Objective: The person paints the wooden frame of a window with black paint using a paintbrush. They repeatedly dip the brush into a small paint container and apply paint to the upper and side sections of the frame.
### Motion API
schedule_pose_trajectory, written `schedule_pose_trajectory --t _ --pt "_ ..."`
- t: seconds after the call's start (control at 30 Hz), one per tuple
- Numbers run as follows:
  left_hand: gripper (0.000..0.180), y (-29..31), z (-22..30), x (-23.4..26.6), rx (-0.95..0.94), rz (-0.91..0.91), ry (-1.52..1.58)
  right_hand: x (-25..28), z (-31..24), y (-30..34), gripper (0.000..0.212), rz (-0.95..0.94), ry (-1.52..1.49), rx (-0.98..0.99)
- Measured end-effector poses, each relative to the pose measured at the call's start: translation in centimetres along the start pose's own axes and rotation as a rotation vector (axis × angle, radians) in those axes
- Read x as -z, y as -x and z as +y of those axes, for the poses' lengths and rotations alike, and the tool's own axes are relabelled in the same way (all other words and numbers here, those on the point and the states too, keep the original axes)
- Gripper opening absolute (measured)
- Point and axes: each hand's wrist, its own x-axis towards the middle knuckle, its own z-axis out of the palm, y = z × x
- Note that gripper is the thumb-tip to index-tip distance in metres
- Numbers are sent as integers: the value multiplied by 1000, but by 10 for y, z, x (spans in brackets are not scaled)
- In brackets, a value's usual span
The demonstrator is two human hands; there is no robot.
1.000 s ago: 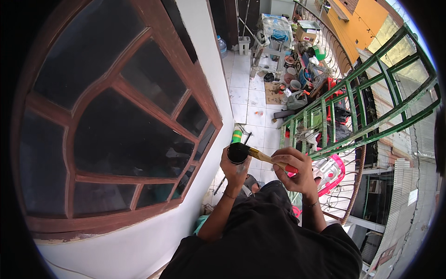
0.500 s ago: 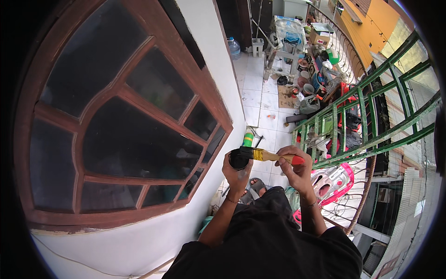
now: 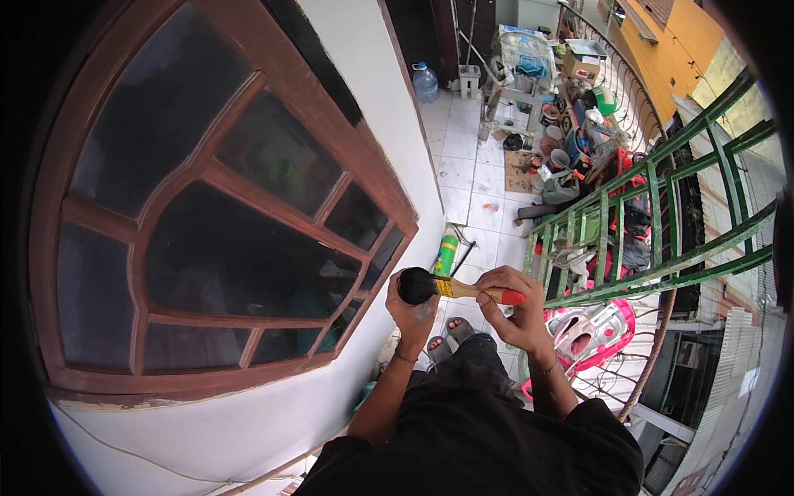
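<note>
Right hand [image 3: 519,312] is gripping the paintbrush [image 3: 466,290], its left end overlapping the black cup [image 3: 414,286] that the left hand [image 3: 408,316] is clasping, right of the window [image 3: 248,256]. Careless tilting could be causing drips onto the tiles [image 3: 456,173].

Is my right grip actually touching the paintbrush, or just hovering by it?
Touching. The head view shows the right grip with thumb and fingers pinched on the paintbrush, near its red end.

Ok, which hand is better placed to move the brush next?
Probably the right hand: its fingers hold the brush handle, while the left hand holds the dark cup.
</note>
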Motion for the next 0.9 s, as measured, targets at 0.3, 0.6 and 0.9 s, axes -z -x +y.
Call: schedule_pose_trajectory --t 0.3,0.6,0.9 --pt "36 -13 17 -20 -13 136 -149 -17 46 -4 14 298 -667 -290" --pt "37 0 -6 15 -4 301 -243 -92 128 -100 19 616 -1026 -223" --pt "40 47 -9 51 51 348 -500 -185 202 -205 23 701 -1323 -284"
